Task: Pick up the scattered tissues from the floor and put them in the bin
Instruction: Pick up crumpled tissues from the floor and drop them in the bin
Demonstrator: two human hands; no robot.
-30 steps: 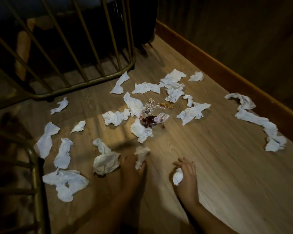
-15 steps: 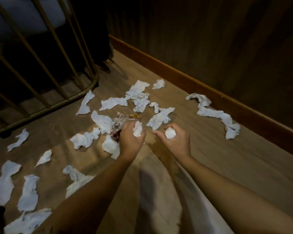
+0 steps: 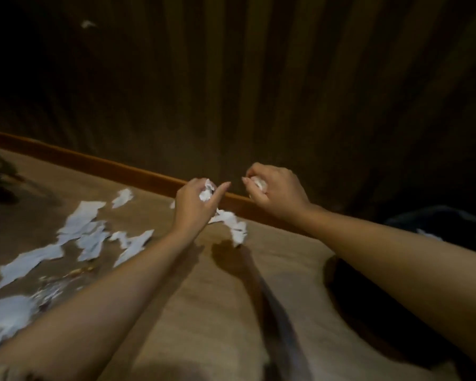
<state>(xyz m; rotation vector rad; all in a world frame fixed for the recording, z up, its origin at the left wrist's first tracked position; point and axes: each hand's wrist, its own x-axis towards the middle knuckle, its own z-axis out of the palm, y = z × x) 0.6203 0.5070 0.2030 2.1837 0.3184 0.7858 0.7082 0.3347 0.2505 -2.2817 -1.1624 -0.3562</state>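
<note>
Left hand [image 3: 194, 204] gripping crumpled tissue [image 3: 206, 191], right hand [image 3: 275, 189] gripping another tissue [image 3: 257, 183], raised above floor [image 3: 204, 312]

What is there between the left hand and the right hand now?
In the head view nothing lies between the left hand and the right hand: only the baseboard and dark wall show behind the gap. Each hand grips its own tissue wad.

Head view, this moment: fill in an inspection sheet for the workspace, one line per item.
Surface: wooden floor, shadowed in places.
Job's things: scattered tissues lie at left; one strip lies by the skirting board; a dark bin at right edge, white scraps inside.
Clutter: blurred wrapper-like litter among the tissues.
Hands: left hand holds a crumpled tissue; right hand grips another wad.
Cables: nothing seen.
Surroundings: dark panelled wall.
</note>
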